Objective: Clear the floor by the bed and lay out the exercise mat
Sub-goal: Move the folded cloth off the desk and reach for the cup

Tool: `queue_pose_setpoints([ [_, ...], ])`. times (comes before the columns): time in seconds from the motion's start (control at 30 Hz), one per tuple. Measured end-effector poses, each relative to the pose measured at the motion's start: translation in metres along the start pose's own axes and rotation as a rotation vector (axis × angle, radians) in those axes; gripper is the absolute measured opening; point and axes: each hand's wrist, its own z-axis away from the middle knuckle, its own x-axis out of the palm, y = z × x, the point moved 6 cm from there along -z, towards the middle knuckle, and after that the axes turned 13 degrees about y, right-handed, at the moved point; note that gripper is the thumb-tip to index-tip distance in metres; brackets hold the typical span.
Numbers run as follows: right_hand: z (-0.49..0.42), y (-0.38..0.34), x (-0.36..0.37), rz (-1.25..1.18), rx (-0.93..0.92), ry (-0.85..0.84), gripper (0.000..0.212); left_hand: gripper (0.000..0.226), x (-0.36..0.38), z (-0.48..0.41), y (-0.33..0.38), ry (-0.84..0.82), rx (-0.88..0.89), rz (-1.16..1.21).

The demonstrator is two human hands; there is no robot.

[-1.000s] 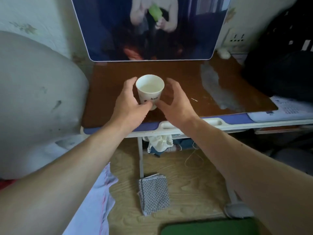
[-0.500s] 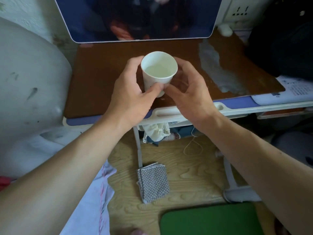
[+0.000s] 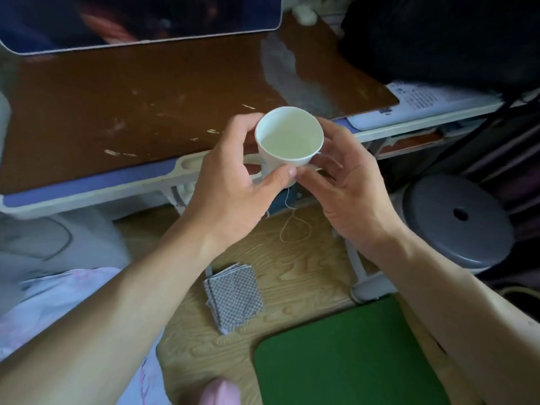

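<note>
With left hand (image 3: 230,182) and right hand (image 3: 347,194) both curled around the part-filled paper cup (image 3: 289,138) just off the desk (image 3: 117,112) edge, a level, slow carry seems wise; the green exercise mat (image 3: 344,355) lies on the floor (image 3: 292,258) below.

Bare left forearm (image 3: 122,296) — bare right forearm (image 3: 455,296)

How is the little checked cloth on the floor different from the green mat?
The checked cloth has a grey-and-white pattern; the green mat is plain green. The cloth is much smaller than the mat. The cloth is folded in layers; the mat lies flat. Both lie on the wooden floor.
</note>
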Motion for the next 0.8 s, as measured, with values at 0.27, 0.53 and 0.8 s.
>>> queue_pose_setpoints([
  [0.27, 0.044, 0.058, -0.041, 0.043, 0.056, 0.057, 0.054, 0.062, 0.058, 0.051, -0.032, -0.109, -0.081, 0.107],
  [0.53, 0.091, 0.202, -0.035, 0.133, 0.143, 0.104, 0.061, 0.061, 0.118, 0.111, -0.137, -0.145, -0.126, -0.042],
  [0.8, 0.154, 0.401, 0.012, 0.092, 0.231, 0.150, 0.057, 0.059, 0.181, 0.200, -0.329, -0.149, -0.265, -0.009],
])
